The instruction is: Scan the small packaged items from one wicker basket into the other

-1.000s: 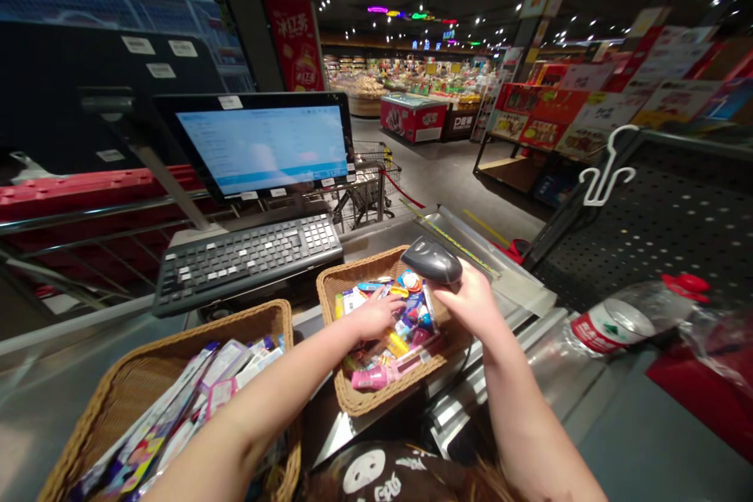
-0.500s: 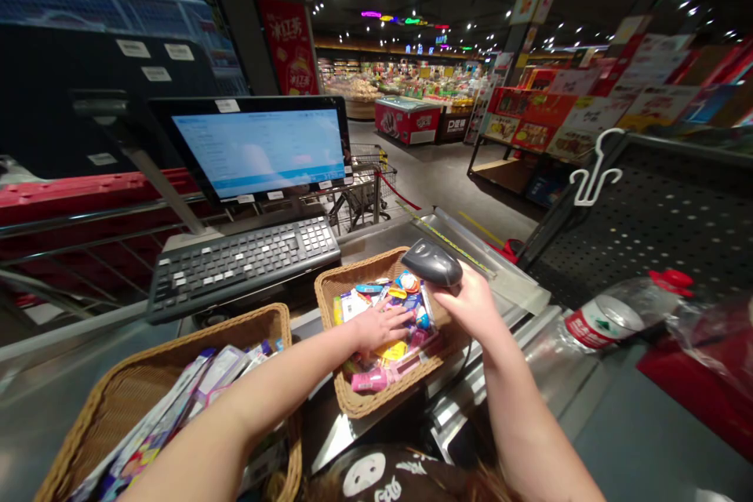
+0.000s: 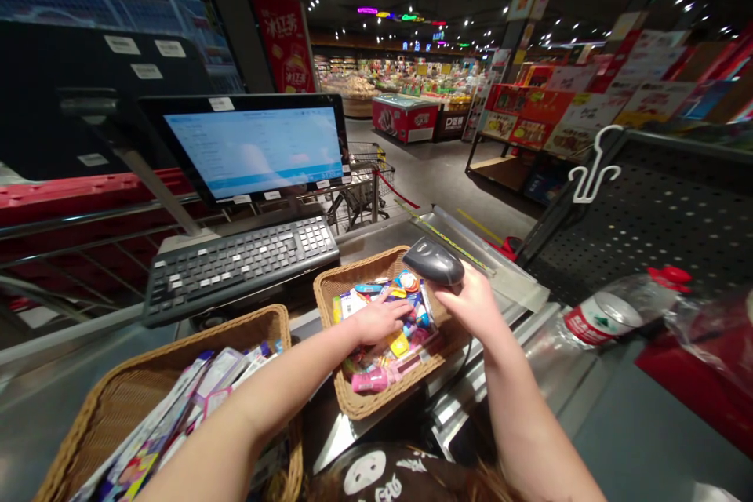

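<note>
Head-worn view looks down into a wicker basket (image 3: 347, 271).

Place: supermarket checkout | signs: barcode scanner (image 3: 434, 261), till monitor (image 3: 252, 149), keyboard (image 3: 241, 267), shopping cart (image 3: 358, 192), chest freezer (image 3: 405, 119)

The barcode scanner (image 3: 433, 262) is dark grey, the wicker basket (image 3: 358, 405) tan, its packets (image 3: 400, 343) bright pink, yellow and blue.
</note>
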{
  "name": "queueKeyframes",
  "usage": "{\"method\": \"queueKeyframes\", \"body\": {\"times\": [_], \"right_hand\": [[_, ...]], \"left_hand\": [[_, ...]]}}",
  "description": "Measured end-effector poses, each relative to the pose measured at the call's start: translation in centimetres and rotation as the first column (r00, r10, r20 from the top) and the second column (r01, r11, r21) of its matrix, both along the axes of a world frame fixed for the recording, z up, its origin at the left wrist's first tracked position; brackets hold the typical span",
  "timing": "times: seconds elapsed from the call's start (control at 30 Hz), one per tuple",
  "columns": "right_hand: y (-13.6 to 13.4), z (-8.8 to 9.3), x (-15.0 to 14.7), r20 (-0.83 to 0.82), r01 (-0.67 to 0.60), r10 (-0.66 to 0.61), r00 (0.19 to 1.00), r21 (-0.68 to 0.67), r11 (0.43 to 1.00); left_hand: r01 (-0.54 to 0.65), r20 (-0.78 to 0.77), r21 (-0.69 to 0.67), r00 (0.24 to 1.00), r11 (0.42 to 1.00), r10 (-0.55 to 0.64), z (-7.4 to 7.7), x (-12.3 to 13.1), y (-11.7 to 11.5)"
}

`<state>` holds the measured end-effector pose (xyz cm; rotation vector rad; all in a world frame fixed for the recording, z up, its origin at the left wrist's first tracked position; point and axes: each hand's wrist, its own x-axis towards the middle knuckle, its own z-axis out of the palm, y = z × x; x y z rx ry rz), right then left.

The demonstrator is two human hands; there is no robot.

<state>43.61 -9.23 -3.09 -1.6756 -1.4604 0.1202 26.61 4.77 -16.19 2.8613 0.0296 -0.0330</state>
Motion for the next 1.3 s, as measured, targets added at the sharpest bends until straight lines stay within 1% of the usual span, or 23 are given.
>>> {"method": "queueKeyframes", "body": {"times": [0.07,0.17,0.27,0.33,0.43,0.5,0.6,0.7,0.77,0.8,0.87,0.93,1.0,1.03,1.1,1.2,1.3], "right_hand": [[0.0,0.0,0.0,0.005,0.002,-0.002,1.0,0.001,1.0],[0.0,0.0,0.0,0.003,0.006,-0.006,1.0,-0.001,1.0],[0.0,-0.1,0.0,-0.021,0.012,-0.012,1.0,-0.001,1.0],[0.1,-0.2,0.0,-0.041,0.011,-0.011,0.999,-0.003,1.0],[0.2,-0.3,-0.1,-0.057,0.003,-0.003,0.998,-0.011,1.0],[0.2,-0.3,-0.1,-0.052,-0.003,0.002,0.999,-0.015,1.0],[0.3,-0.2,-0.1,-0.028,-0.007,0.006,1.0,-0.02,1.0],[0.4,-0.2,-0.1,-0.031,-0.013,0.013,0.999,-0.018,1.0],[0.4,-0.2,-0.1,-0.035,-0.007,0.007,0.999,-0.014,1.0],[0.4,-0.2,-0.2,-0.035,-0.004,0.003,0.999,-0.013,1.0],[0.4,-0.2,-0.2,-0.039,-0.001,0.0,0.999,-0.011,1.0],[0.3,-0.2,-0.1,-0.045,0.001,-0.001,0.999,-0.006,1.0],[0.2,-0.3,0.0,-0.047,0.003,-0.003,0.999,-0.002,1.0],[0.1,-0.4,0.1,-0.046,0.005,-0.005,0.999,0.0,1.0],[0.1,-0.5,0.3,-0.047,0.008,-0.008,0.999,-0.001,1.0],[0.0,-0.6,0.5,-0.065,0.01,-0.01,0.998,0.0,1.0],[-0.1,-0.3,0.5,-0.076,-0.001,0.001,0.997,0.005,1.0]], "left_hand": [[-0.041,-0.005,0.012,0.999,0.999,0.041,0.1,-0.1,0.3],[-0.051,-0.017,0.038,0.998,0.998,0.052,-0.1,-0.2,0.7],[-0.109,0.001,0.058,0.994,0.992,0.109,-0.4,-0.2,0.9],[-0.174,0.003,0.069,0.985,0.982,0.174,-0.6,0.0,1.0],[-0.309,-0.003,0.093,0.95,0.946,0.311,-0.8,0.4,1.1],[-0.361,0.006,0.11,0.932,0.926,0.362,-1.0,0.6,1.1],[-0.372,0.036,0.134,0.928,0.919,0.371,-1.3,0.7,1.0],[-0.389,0.093,0.206,0.921,0.898,0.377,-1.5,0.9,1.0],[-0.397,0.126,0.236,0.918,0.887,0.377,-1.5,1.0,0.9],[-0.385,0.135,0.232,0.922,0.893,0.362,-1.3,1.0,0.9],[-0.313,0.143,0.203,0.947,0.928,0.288,-1.0,0.8,0.7],[-0.207,0.13,0.174,0.974,0.963,0.186,-0.6,0.5,0.6],[-0.115,0.076,0.162,0.992,0.98,0.103,-0.5,0.0,0.6],[-0.095,0.048,0.161,0.995,0.982,0.088,-0.6,-0.1,0.7],[-0.132,0.029,0.164,0.991,0.978,0.129,-0.9,-0.2,0.8],[-0.262,0.076,0.133,0.964,0.956,0.254,-1.5,0.3,1.3],[-0.282,0.082,0.089,0.958,0.955,0.275,-1.5,0.6,1.7]]}}
